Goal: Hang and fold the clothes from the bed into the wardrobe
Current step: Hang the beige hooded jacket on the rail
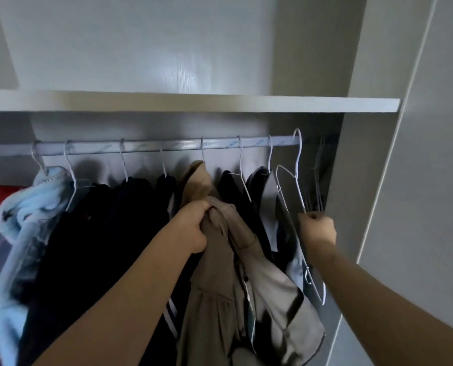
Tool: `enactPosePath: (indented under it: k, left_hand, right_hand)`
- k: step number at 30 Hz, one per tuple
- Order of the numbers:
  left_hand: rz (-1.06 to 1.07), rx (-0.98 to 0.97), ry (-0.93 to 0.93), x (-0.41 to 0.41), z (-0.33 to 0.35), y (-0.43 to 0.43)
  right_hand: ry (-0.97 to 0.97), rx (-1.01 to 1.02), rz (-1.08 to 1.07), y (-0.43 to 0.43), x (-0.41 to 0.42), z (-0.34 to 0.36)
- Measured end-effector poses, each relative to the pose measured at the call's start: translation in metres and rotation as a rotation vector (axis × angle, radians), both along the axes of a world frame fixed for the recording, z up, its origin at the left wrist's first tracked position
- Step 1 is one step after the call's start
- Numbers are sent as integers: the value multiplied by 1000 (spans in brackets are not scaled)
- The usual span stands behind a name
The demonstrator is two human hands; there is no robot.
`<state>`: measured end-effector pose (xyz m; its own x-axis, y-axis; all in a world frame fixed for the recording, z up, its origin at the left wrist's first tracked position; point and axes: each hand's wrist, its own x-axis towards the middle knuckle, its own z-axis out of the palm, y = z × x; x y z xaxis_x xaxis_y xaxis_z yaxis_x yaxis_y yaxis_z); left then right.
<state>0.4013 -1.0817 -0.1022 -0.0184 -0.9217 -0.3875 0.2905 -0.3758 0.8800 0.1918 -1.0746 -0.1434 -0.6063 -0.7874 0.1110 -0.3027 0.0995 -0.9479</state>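
**Hanging well advanced, one beige garment in hand**

Inside the wardrobe [373, 180] the rail [146, 148] already carries a row of clothes. There is a light blue fleece [30, 210] at the left, several dark garments [101, 220] in the middle, and a hung beige piece [197, 180] just behind the hands. So a good part of the hanging seems done.

The left hand [193, 228] holds a beige garment [220, 291] in front of the row, its fingers [200, 207] closed tight around a bunch of the cloth. This garment is not yet on a hanger. The right hand [317, 229] grips the lower wire of an empty wire hanger [296, 180], fingers curled round it, with the hook at the right end of the rail. Whether the hook rests on the rail I cannot tell.

No folded clothes are visible, and the bed is out of view, so what remains there is unknown
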Motion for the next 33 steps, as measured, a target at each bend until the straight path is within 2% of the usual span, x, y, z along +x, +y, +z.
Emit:
enactPosePath:
  k: [4, 13, 16, 20, 25, 29, 33]
  left_hand:
    - [-113, 62, 85, -6, -16, 40]
    - [-122, 138, 206, -27, -53, 125]
    - [-110, 122, 189, -36, -62, 142]
    - [-106, 116, 136, -51, -74, 166]
    - [-137, 135, 11, -77, -88, 216]
    - [-76, 169, -89, -77, -105, 257]
    - [-24, 162, -119, -66, -114, 288]
  right_hand:
    - [-73, -5, -84, 52, 9, -23]
    - [-265, -11, -181, 179, 8, -82]
    - [-372, -88, -157, 217, 1, -102]
    - [-512, -155, -14, 262, -9, -110]
    - [-541, -115, 30, 308, -35, -113]
    - [-539, -135, 43, 347, -55, -125]
    - [-662, -126, 141, 374, -63, -132]
